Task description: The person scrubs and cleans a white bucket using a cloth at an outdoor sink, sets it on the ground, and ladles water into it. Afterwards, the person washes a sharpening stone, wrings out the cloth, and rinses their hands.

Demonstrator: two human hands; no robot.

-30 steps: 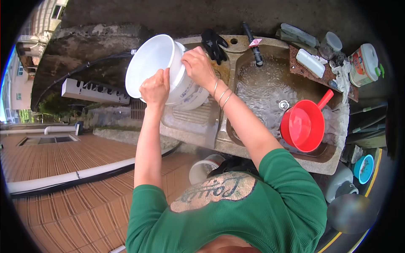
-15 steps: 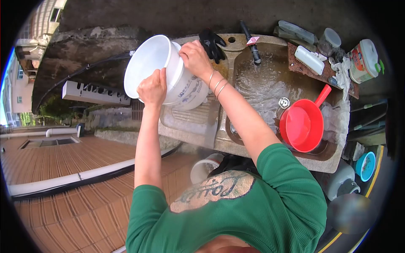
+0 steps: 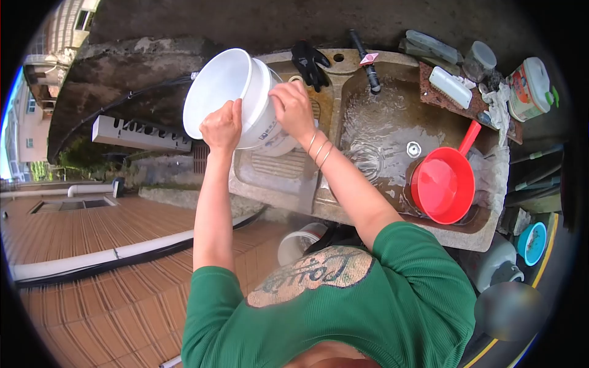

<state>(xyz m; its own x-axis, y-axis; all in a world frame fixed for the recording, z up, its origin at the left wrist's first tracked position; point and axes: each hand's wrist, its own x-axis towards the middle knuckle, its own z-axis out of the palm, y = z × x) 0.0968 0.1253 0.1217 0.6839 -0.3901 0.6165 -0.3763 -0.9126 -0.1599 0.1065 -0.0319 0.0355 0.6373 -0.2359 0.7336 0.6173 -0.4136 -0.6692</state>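
A white bucket is tilted over the left part of the stone sink, its open mouth turned to the left. A second white edge shows just behind its rim, with blue print lower on the wall. My left hand is closed on the near side of the rim. Beside the bucket's outer wall, my right hand is closed with bent fingers; what it grips, if anything, is hidden. A black glove lies on the sink's back edge beyond my right hand.
The sink basin holds rippling water under a black tap. A red dipper sits at its right. A white brush, clear jar and labelled tub stand farther right. Below is another white bucket.
My right hand has come off the bucket's upper rim and moved down and right along its side. My left hand keeps its hold. The red dipper has shifted slightly right.
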